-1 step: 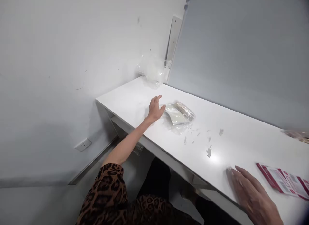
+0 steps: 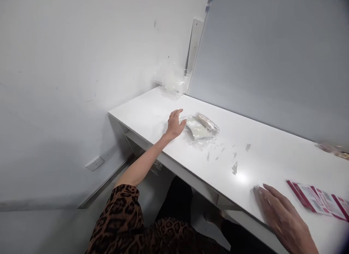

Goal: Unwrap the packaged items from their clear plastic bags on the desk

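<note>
The left hand (image 2: 175, 126), fingers parted, seems at a reaching step, a flat clear-plastic packet (image 2: 200, 132) by its thumb; gripping it calls for closing the fingers. Whether the right hand (image 2: 283, 217), near red-and-white printed cards (image 2: 313, 197), holds anything, I cannot tell.

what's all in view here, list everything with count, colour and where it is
table: one, white, along the wall and panel
wall: one visible stretch, white, left
panel: one, grey, behind the table
narrow board: one, whitish, back corner
plastic bag: one, transparent, far table corner
plastic packaging: count unclear, transparent and pale, beside left hand
red-and-white printed pieces: several, overlapping, beside right hand
plastic-wrapped item: count unclear, pinkish, right edge
grey marks: several, grey, tabletop
socket plate: one, white, low left
sleeve: one, brown-black leopard print, left arm
trouser legs: two, black, below table
left hand: one, bare, by packaging
right hand: one, bare, near table edge
</note>
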### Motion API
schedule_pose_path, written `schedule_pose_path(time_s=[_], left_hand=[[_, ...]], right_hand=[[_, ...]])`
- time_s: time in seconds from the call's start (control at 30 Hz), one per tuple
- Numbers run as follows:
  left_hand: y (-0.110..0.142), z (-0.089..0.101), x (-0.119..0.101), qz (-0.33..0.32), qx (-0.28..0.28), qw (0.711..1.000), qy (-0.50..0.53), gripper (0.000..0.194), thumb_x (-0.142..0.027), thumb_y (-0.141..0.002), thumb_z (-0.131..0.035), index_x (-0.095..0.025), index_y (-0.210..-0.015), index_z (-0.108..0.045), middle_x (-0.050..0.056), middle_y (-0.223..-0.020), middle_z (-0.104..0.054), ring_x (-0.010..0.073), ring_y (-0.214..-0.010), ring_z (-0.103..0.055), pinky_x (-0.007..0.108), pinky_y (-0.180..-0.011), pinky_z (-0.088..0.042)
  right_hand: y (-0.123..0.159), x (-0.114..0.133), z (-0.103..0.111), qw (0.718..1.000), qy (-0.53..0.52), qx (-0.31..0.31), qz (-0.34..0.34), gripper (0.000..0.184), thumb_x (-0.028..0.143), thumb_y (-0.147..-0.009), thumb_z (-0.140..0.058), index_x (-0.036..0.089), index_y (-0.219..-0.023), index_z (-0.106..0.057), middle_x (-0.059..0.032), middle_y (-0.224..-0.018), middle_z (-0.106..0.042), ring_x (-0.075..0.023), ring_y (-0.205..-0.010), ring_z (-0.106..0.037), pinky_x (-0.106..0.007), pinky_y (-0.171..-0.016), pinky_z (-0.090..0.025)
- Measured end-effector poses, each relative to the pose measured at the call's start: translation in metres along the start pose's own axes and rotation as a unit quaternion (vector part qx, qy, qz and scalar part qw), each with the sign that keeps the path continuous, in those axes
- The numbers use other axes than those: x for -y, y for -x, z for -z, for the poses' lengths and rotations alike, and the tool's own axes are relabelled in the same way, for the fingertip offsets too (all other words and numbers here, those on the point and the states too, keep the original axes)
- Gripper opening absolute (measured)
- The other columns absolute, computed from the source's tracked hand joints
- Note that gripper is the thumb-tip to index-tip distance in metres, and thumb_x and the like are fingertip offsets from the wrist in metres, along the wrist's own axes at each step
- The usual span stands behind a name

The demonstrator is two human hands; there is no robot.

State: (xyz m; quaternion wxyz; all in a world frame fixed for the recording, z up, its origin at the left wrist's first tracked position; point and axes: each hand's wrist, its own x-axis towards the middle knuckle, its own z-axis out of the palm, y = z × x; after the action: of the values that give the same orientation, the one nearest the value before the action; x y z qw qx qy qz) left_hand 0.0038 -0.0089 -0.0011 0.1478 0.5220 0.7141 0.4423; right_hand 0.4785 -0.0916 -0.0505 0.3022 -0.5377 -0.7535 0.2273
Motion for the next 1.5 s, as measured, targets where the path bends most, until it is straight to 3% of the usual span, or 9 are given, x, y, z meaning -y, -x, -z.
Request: schedule_pose_path(time_s=[0.13, 0.37, 0.63, 0.8, 0.9, 1.03, 1.17, 1.37, 1.5], left_hand=[[0.028, -0.005, -0.015, -0.092, -0.011, 0.995, -0.046, 0.039, -0.017, -0.097, -0.061, -0.018, -0.136, -0.065, 0.015, -0.145, -0.067, 0.0271, -0.142, -0.059, 0.045, -0.127, -0.044], [0.076, -0.058, -0.070, -0.232, 0.089, 0.967, -0.055, 0.024, -0.016, -0.100, -0.057, -0.022, -0.118, -0.072, 0.008, -0.126, -0.076, 0.0241, -0.125, -0.066, 0.042, -0.118, -0.049], [0.120, -0.134, -0.139, -0.211, 0.274, 0.935, -0.076, 0.025, -0.016, -0.100, -0.056, -0.020, -0.116, -0.075, 0.009, -0.127, -0.077, 0.0241, -0.126, -0.067, 0.041, -0.118, -0.049], [0.139, -0.184, -0.186, -0.233, 0.326, 0.912, -0.083, 0.035, -0.029, -0.107, -0.052, -0.017, -0.134, -0.070, 0.012, -0.142, -0.071, 0.0252, -0.137, -0.061, 0.040, -0.124, -0.042], [0.146, -0.218, -0.213, -0.226, 0.343, 0.908, -0.088, 0.057, -0.051, -0.105, -0.059, -0.022, -0.153, -0.055, 0.012, -0.160, -0.059, 0.0297, -0.149, -0.052, 0.046, -0.125, -0.041], [0.151, -0.251, -0.236, -0.221, 0.369, 0.896, -0.113, 0.080, -0.069, -0.095, -0.066, -0.025, -0.158, -0.045, 0.013, -0.163, -0.055, 0.0339, -0.150, -0.049, 0.050, -0.123, -0.040], [0.155, -0.262, -0.237, -0.233, 0.358, 0.894, -0.136, 0.052, -0.057, -0.100, -0.062, -0.023, -0.139, -0.057, 0.011, -0.142, -0.068, 0.0300, -0.135, -0.059, 0.042, -0.117, -0.042], [0.149, -0.250, -0.220, -0.164, 0.260, 0.933, -0.188, 0.042, -0.053, -0.100, -0.063, -0.025, -0.131, -0.060, 0.013, -0.136, -0.068, 0.0315, -0.132, -0.059, 0.042, -0.113, -0.042], [0.144, -0.248, -0.215, -0.136, 0.231, 0.940, -0.209, 0.039, -0.050, -0.102, -0.061, -0.026, -0.132, -0.060, 0.014, -0.138, -0.067, 0.0312, -0.135, -0.057, 0.042, -0.114, -0.041]], right_hand=[[0.001, 0.001, -0.003, 0.988, 0.072, -0.018, 0.134, 0.035, 0.046, -0.102, -0.056, 0.028, -0.120, -0.080, -0.0137, -0.133, -0.076, -0.0397, -0.120, -0.077, -0.065, -0.104, -0.065], [0.010, 0.012, 0.000, 0.980, 0.067, -0.053, 0.177, 0.027, 0.031, -0.105, -0.054, 0.025, -0.117, -0.077, -0.0149, -0.129, -0.077, -0.0324, -0.118, -0.076, -0.053, -0.102, -0.066], [0.007, -0.017, 0.053, 0.983, 0.111, -0.133, 0.060, 0.041, 0.040, -0.105, -0.048, 0.016, -0.129, -0.071, -0.0218, -0.137, -0.071, -0.0375, -0.132, -0.064, -0.062, -0.117, -0.049], [-0.029, -0.068, 0.108, 0.965, 0.161, -0.137, -0.153, 0.056, 0.042, -0.105, -0.043, 0.009, -0.148, -0.058, -0.0288, -0.149, -0.061, -0.0429, -0.142, -0.052, -0.062, -0.120, -0.040], [-0.049, -0.084, 0.113, 0.948, 0.192, -0.084, -0.239, 0.063, 0.049, -0.104, -0.047, 0.006, -0.150, -0.055, -0.0323, -0.154, -0.056, -0.0479, -0.144, -0.048, -0.064, -0.116, -0.039], [-0.059, -0.090, 0.104, 0.951, 0.212, -0.066, -0.216, 0.052, 0.041, -0.104, -0.043, 0.010, -0.141, -0.063, -0.0294, -0.144, -0.065, -0.0469, -0.136, -0.054, -0.065, -0.113, -0.040], [-0.055, -0.092, 0.106, 0.955, 0.212, -0.077, -0.191, 0.052, 0.030, -0.103, -0.037, 0.007, -0.141, -0.064, -0.0282, -0.132, -0.071, -0.0431, -0.125, -0.060, -0.061, -0.111, -0.044], [-0.044, -0.068, 0.103, 0.949, 0.265, -0.014, -0.170, 0.070, 0.065, -0.102, -0.047, 0.017, -0.152, -0.056, -0.0249, -0.156, -0.056, -0.0462, -0.139, -0.049, -0.062, -0.113, -0.042], [-0.047, -0.048, 0.100, 0.937, 0.296, 0.018, -0.187, 0.068, 0.064, -0.104, -0.041, 0.015, -0.150, -0.054, -0.0264, -0.151, -0.058, -0.0456, -0.135, -0.051, -0.060, -0.111, -0.043]])
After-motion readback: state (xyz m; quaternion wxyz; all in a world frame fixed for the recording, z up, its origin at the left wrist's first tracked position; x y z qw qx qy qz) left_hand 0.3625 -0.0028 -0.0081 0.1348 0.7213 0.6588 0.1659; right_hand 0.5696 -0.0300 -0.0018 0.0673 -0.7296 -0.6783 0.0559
